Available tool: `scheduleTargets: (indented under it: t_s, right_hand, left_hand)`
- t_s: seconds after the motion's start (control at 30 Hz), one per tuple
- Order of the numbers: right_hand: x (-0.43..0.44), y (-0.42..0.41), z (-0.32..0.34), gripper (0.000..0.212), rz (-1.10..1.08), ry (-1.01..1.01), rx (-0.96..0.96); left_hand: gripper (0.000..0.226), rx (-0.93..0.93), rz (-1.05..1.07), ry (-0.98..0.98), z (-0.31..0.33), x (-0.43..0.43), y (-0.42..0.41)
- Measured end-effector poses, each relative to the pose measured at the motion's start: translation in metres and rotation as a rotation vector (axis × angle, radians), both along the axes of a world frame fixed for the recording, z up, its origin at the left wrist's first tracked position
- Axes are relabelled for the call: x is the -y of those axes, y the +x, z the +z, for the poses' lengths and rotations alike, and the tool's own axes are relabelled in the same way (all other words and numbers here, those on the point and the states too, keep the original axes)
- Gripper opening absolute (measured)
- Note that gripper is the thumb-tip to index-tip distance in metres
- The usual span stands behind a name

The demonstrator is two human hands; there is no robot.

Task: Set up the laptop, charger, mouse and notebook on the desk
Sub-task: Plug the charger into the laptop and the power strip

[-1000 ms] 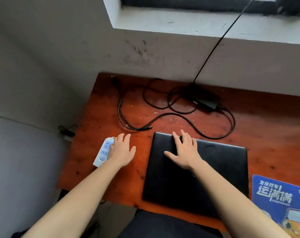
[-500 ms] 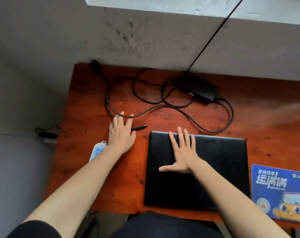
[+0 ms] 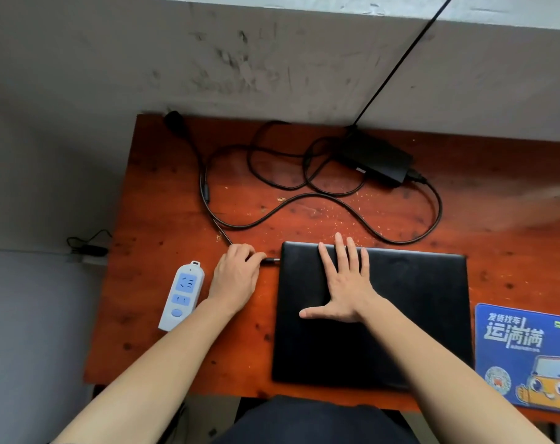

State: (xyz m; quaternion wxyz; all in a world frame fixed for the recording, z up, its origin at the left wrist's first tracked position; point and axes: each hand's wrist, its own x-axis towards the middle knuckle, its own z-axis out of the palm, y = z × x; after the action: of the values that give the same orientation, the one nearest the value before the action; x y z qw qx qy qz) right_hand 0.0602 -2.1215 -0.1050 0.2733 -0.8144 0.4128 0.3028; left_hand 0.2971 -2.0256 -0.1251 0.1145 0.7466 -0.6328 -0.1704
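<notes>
A closed black laptop (image 3: 400,315) lies on the red-brown desk (image 3: 163,315). My right hand (image 3: 344,283) rests flat on its lid, fingers spread. My left hand (image 3: 237,274) grips the charger's plug (image 3: 271,260), whose tip is right at the laptop's left edge. The charger's black brick (image 3: 377,160) sits at the back of the desk, its cable (image 3: 304,200) looping across the wood. No mouse or notebook is in view.
A white and blue power strip (image 3: 182,296) lies near the desk's left edge, beside my left wrist. A blue mouse pad (image 3: 525,354) with a cartoon car is at the front right. A grey wall and sill rise behind the desk.
My left hand left the power strip, reached to the cable end, closed on the plug and brought it to the laptop's left side. My right hand stayed on the lid.
</notes>
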Motion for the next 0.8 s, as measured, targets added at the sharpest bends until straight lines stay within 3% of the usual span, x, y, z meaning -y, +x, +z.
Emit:
scheduleTargets:
  t_s: [0.8]
  right_hand:
    - [-0.004,-0.008,-0.015,0.147,0.033,-0.123,0.097]
  left_hand:
    - [0.023,-0.079,0.159,-0.054,-0.001,0.008,-0.036]
